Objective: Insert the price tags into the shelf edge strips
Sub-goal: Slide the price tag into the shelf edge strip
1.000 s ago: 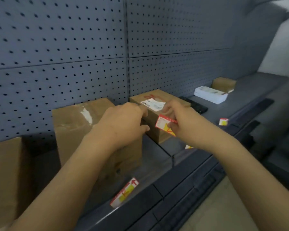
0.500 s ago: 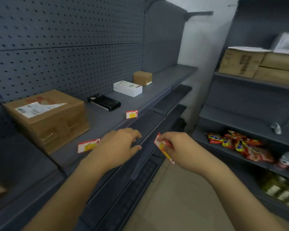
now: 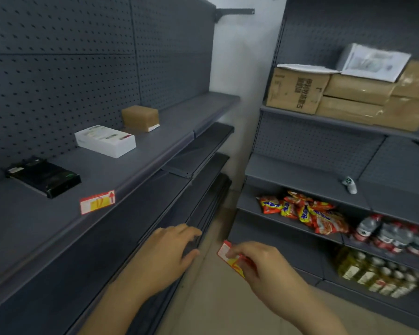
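My right hand (image 3: pixel 261 267) pinches a red, white and yellow price tag (image 3: pixel 229 256) low in the view, out over the floor in front of the left shelving. My left hand (image 3: pixel 166 255) is empty with its fingers spread, hovering over the front of the lower dark shelves. A second price tag (image 3: pixel 97 201) stands in the edge strip (image 3: pixel 140 176) of the grey upper shelf, up and to the left of both hands.
On the upper shelf lie a black box (image 3: pixel 44 176), a white box (image 3: pixel 105 140) and a small cardboard box (image 3: pixel 140 117). The right-hand shelving holds cardboard cartons (image 3: pixel 298 89), snack packets (image 3: pixel 305 212), water bottles (image 3: pixel 392 234) and oil bottles (image 3: pixel 375 274). Tiled floor (image 3: pixel 218 308) lies between the units.
The view has swung right, away from the big cardboard boxes, toward the aisle corner. Both hands dropped lower, below the shelf edge, the right one still holding its tag.
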Demonstrator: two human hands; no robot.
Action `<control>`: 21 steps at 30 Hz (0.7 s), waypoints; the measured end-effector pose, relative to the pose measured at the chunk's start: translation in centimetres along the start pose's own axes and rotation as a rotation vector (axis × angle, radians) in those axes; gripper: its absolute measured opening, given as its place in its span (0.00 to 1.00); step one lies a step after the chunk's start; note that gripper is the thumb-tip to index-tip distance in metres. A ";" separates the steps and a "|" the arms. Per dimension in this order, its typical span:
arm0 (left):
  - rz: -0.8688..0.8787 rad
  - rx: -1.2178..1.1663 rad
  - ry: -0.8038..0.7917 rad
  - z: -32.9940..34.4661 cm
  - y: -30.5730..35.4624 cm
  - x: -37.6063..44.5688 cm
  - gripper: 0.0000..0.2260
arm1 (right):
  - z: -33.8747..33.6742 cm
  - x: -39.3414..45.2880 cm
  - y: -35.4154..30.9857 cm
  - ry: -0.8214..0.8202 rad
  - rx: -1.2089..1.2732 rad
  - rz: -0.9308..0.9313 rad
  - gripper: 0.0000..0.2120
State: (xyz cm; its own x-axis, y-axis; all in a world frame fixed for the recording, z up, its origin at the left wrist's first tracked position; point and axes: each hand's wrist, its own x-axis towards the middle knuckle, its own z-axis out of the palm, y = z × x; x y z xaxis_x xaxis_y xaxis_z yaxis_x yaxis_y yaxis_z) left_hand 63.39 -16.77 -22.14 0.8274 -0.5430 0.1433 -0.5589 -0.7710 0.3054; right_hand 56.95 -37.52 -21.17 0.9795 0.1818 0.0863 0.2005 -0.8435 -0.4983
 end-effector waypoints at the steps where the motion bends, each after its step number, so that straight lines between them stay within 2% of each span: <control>1: -0.012 -0.018 0.031 0.1 -0.4 1.7 0.17 | -0.5 1.2 0.9 0.002 0.001 0.010 0.12; 5: -0.074 -0.067 0.141 0.2 -1.7 8.4 0.15 | -2.9 6.6 4.5 0.032 -0.005 0.015 0.11; 9: -0.092 -0.005 0.121 0.9 -2.8 14.3 0.15 | -4.6 11.7 7.6 0.089 0.034 -0.014 0.13; 14: -0.175 0.050 0.088 1.7 -4.3 20.4 0.15 | -5.1 18.3 11.6 0.033 0.086 -0.087 0.15; 21: -0.383 0.144 0.081 2.5 -5.4 27.0 0.15 | -6.9 28.3 16.8 -0.085 0.085 -0.244 0.14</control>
State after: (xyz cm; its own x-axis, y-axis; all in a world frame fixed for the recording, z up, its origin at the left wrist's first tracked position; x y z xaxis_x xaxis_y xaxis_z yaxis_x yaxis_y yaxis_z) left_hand 88.61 -28.06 -22.28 0.9754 -0.1846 0.1202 -0.2072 -0.9539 0.2172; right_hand 88.17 -50.02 -21.14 0.8966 0.4196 0.1416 0.4249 -0.7249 -0.5422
